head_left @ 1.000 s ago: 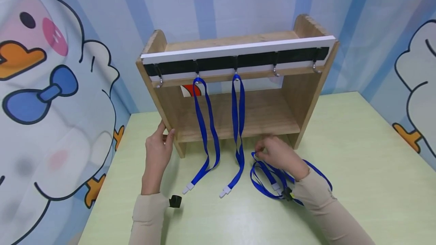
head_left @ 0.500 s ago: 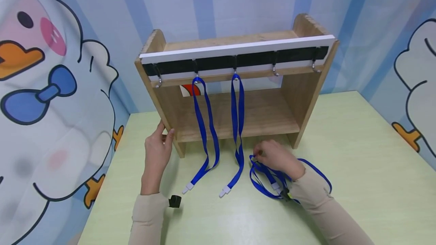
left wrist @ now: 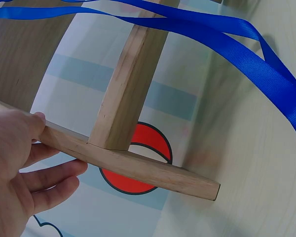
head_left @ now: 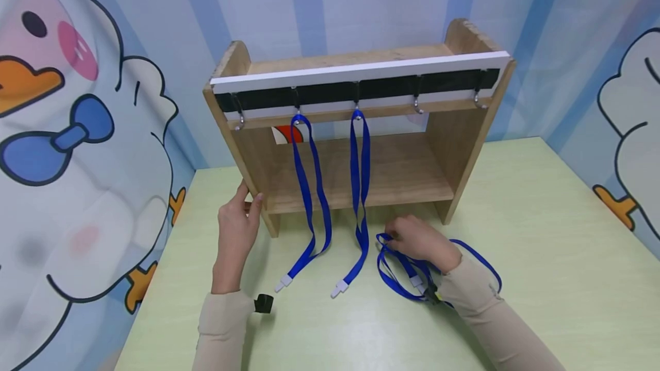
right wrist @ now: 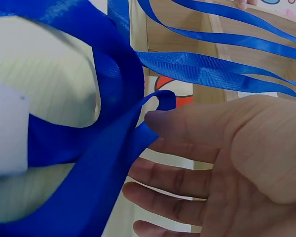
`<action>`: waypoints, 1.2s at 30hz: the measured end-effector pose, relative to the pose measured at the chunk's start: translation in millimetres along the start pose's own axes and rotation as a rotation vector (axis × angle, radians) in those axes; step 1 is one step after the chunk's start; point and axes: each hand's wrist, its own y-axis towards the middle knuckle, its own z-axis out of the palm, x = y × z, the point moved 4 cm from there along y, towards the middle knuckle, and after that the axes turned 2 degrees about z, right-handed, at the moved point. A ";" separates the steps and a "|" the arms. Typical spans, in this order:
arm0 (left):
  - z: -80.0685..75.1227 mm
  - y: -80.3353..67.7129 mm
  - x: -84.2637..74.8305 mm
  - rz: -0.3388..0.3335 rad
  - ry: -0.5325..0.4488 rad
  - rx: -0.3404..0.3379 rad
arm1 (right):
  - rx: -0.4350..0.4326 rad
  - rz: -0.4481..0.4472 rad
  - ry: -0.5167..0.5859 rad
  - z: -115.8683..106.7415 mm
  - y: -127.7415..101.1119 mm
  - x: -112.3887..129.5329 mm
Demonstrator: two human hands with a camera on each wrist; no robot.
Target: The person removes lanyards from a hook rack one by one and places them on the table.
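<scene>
Pale green table carries everything. Wooden rack stands on it towards the back, w/ a mid shelf and a hook rail across the top front. Loose blue lanyard lies in a heap of loops on the tabletop just in front of the rack's right leg. Two hung lanyards trail down so their white end clips rest on the table, near each other, left of the heap.
</scene>
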 end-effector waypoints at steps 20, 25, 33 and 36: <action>-0.1 2.3 -1.9 0.005 -0.016 0.000 | 0.029 0.050 -0.001 -7.7 -1.9 -2.9; 0.1 0.6 -1.8 -0.010 -0.022 0.009 | 0.030 0.071 0.004 -7.7 -3.4 -6.0; -1.2 0.3 -2.5 -0.029 -0.013 0.020 | 0.022 0.087 0.028 -9.9 -5.2 -8.9; -1.4 0.7 -2.5 -0.028 -0.013 0.018 | 0.011 0.068 0.025 -11.8 -5.6 -8.1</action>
